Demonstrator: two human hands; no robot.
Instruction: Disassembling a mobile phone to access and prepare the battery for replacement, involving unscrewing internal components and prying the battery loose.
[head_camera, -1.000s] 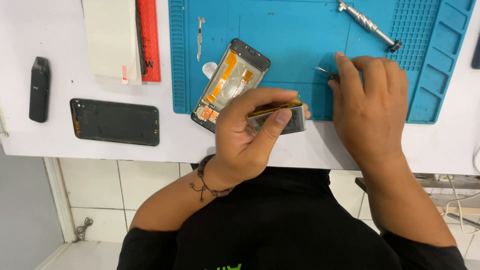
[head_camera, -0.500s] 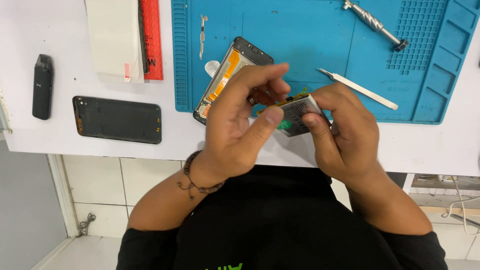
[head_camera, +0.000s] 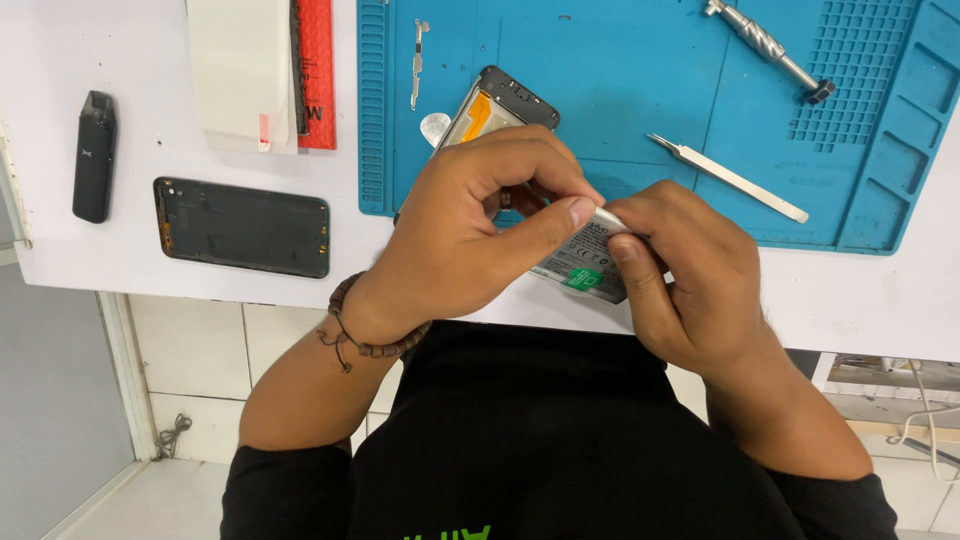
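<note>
Both hands pinch a flat grey battery (head_camera: 585, 268) over the table's near edge. The left hand (head_camera: 470, 235) grips it from nine o'clock, the right hand (head_camera: 690, 275) from three o'clock. At twelve o'clock an open phone (head_camera: 495, 110) lies on the blue mat (head_camera: 620, 60). Tweezers (head_camera: 728, 178) lie at two o'clock.

Phone repair bench: blue work mat (head_camera: 640, 60), tweezers (head_camera: 728, 178).

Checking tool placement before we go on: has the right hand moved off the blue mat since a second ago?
Yes. The right hand has come back from the blue mat toward the table's near edge, meeting the left hand on the grey battery.
</note>
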